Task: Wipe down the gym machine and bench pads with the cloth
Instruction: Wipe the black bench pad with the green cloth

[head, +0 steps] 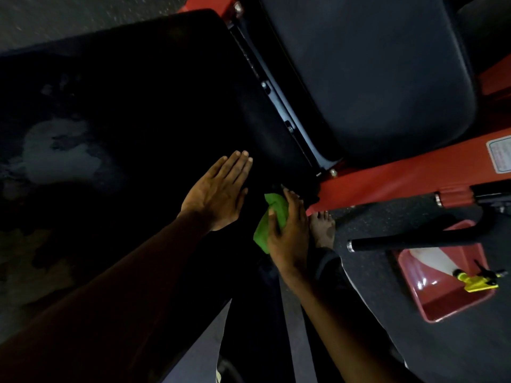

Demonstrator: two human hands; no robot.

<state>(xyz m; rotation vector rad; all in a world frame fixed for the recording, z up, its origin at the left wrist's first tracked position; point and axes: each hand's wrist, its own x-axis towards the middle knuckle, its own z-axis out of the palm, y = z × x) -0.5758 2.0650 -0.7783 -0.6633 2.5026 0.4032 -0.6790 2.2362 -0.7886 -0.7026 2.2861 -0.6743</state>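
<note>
The left hand (pixel 218 193) lies flat on the dark pad (pixel 138 92); the right hand (pixel 287 230) clutches a half-hidden green cloth (pixel 262 233).

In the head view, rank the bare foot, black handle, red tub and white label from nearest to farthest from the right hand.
From the right hand, holding the green cloth:
1. Bare foot, just right of it.
2. Black handle, further right.
3. Red tub, lower right.
4. White label, on the red frame, far right.
</note>
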